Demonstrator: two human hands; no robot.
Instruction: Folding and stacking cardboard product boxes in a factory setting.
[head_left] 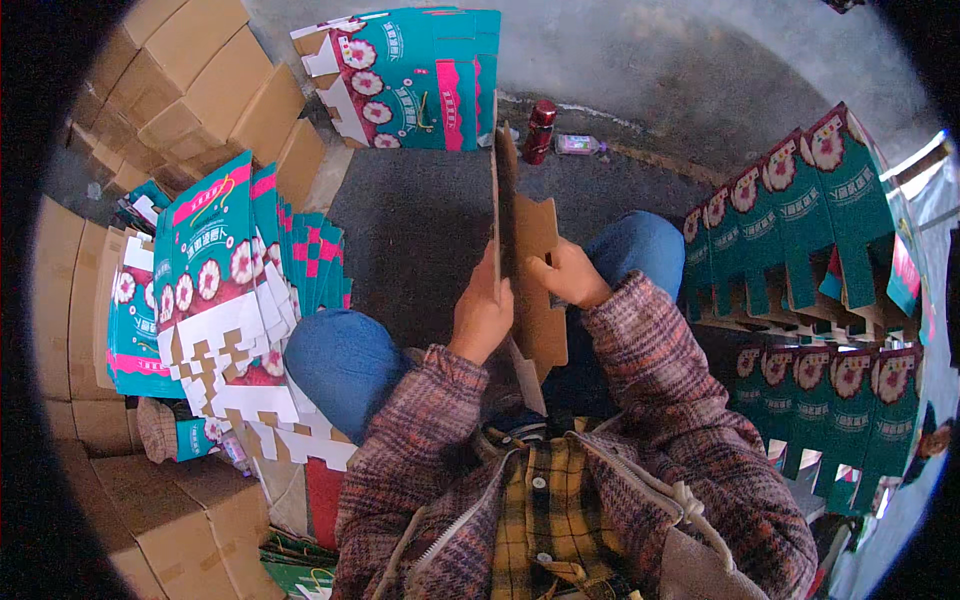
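Between my knees stands a partly folded cardboard box (pixel 535 310), its plain brown inner side toward the right and one long panel upright, nearly edge-on. My left hand (pixel 485 315) grips the upright panel from the left, with its fingertips partly hidden behind the edge. On the other side, my right hand (pixel 572 275) is closed on a brown flap, thumb on the inner face and the other fingers mostly out of sight. A pale flap hangs at the box's lower end, close to my jacket.
Flat teal printed box blanks (pixel 210 260) lie fanned beside my left knee; more printed blanks (pixel 430 90) lean on the far wall. Brown cartons (pixel 200 90) are stacked left. Rows of folded teal boxes (pixel 790 220) stand right. A red flask (pixel 539 132) and clear bottle (pixel 578 145) are ahead.
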